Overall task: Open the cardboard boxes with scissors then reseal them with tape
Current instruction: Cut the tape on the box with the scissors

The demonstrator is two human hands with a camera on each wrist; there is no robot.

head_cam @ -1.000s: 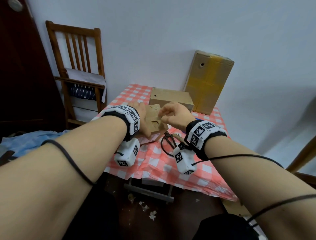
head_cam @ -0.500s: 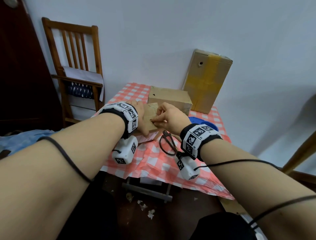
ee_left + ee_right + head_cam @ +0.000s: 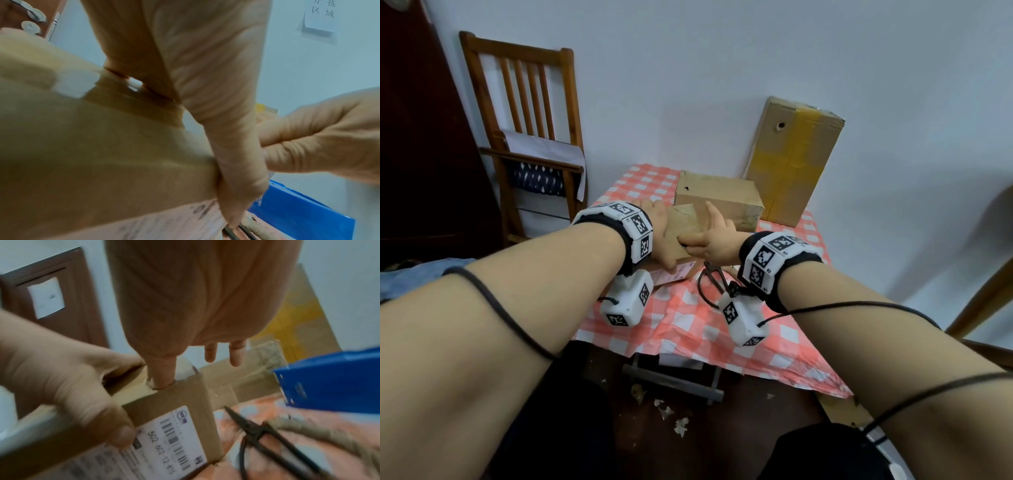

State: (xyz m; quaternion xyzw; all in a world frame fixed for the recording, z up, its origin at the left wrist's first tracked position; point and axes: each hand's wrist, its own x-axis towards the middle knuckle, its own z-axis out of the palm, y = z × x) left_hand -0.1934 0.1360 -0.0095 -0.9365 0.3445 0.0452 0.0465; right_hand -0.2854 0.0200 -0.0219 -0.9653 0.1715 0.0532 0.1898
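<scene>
Now the left hand [image 3: 68,386] grips the small box [image 3: 164,415] on the counter [image 3: 688,318]; the right hand [image 3: 710,240], fingers spread, pokes its thumb into the flap seam; prying harder could tear the cardboard; scissors [image 3: 265,433] lie idle beside.

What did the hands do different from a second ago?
The right hand went from a curled pinch above the small box to spread fingers, its thumb now poking down into the box's top edge. The camera tipped a little. The left hand keeps gripping the box. The scissors, the two other boxes and the chair have not moved.
</scene>
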